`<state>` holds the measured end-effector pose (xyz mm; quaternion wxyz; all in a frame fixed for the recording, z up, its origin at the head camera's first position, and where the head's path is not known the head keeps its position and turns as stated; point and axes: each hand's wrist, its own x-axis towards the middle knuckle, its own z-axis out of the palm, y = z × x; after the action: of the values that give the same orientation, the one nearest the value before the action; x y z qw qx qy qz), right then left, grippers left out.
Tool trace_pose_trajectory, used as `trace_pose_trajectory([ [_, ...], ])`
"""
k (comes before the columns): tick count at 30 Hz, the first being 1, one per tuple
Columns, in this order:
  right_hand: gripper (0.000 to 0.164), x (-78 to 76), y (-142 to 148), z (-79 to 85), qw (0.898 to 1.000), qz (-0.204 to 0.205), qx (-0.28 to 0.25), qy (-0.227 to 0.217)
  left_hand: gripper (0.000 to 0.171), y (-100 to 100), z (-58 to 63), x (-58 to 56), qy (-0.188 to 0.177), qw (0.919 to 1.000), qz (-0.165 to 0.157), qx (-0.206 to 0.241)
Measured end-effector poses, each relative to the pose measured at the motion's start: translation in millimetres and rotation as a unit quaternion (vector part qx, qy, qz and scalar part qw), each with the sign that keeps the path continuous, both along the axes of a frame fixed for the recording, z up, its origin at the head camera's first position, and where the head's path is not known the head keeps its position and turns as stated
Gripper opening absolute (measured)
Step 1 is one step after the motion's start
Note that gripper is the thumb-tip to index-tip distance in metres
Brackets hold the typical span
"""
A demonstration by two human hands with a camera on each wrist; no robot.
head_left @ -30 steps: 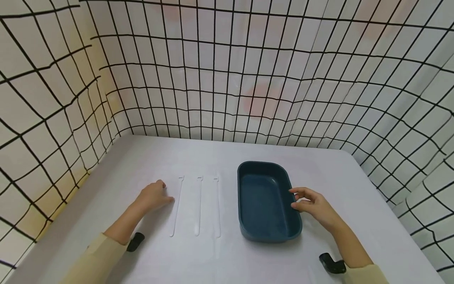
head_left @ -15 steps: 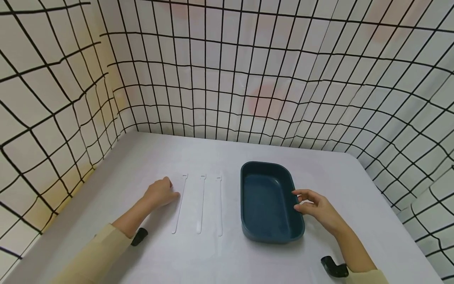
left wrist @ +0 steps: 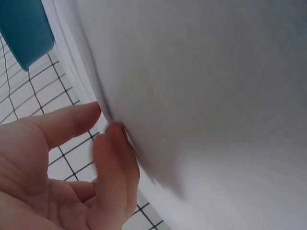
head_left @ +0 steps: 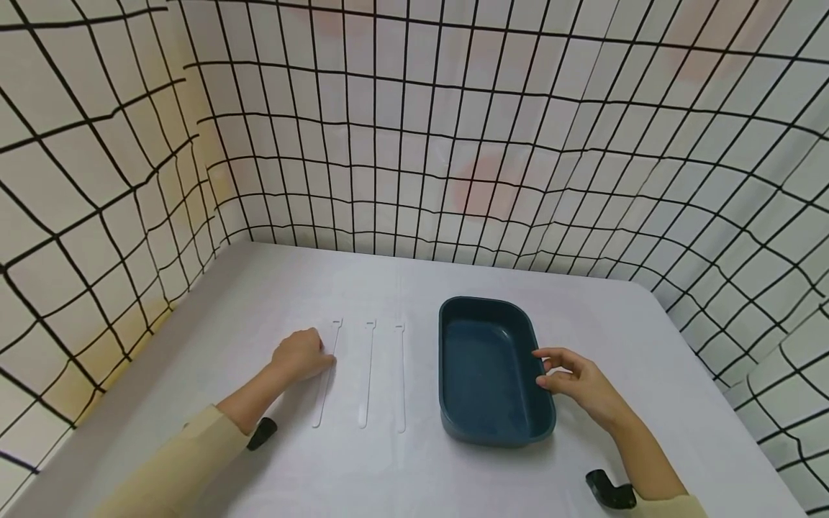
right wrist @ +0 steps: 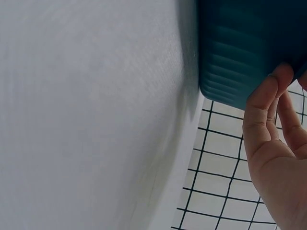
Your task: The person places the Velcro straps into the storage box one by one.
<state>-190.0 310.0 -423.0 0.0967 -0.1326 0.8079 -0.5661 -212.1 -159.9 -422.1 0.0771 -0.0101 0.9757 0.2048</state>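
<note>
Three thin white straps with slotted heads, like cable ties, lie side by side: a left strap (head_left: 320, 403), a middle strap (head_left: 369, 374) and a right strap (head_left: 402, 378). My left hand (head_left: 300, 356) is at the left strap, its thumb over the strap's middle. In the left wrist view the left fingertips (left wrist: 115, 129) touch the white surface, a little apart from the thumb; no strap can be made out there. My right hand (head_left: 586, 385) holds the right rim of a dark blue rectangular bin (head_left: 495, 436), some fingers against its outer wall.
A white-covered table (head_left: 414, 475) bears everything. Black wire grid (head_left: 414, 137) stands around its back and sides, with pale sheeting behind. A black wrist device (head_left: 609, 491) is by the right wrist, another black device (head_left: 262, 434) by the left.
My left hand has moved right and its thumb now overlaps the left strap. The head view has shifted slightly. My right hand stays at the bin's rim, and the straps lie as before.
</note>
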Motion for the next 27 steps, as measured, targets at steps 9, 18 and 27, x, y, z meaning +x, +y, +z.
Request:
trace_pose_trajectory([
  [9,0.050,0.6,-1.4,1.2,1.000,-0.002,-0.001,-0.003,0.019,5.4,1.4,0.2,0.003,0.9997,0.020,0.013],
  [18,0.050,0.7,-1.5,1.1,1.000,-0.008,0.004,-0.004,0.021,5.2,-2.0,-0.1,0.001,0.9990,0.033,0.030],
  [27,0.050,1.1,-1.3,0.8,1.000,-0.011,0.008,-0.004,0.014,2.3,0.1,2.4,-0.005,0.9974,0.037,0.061],
])
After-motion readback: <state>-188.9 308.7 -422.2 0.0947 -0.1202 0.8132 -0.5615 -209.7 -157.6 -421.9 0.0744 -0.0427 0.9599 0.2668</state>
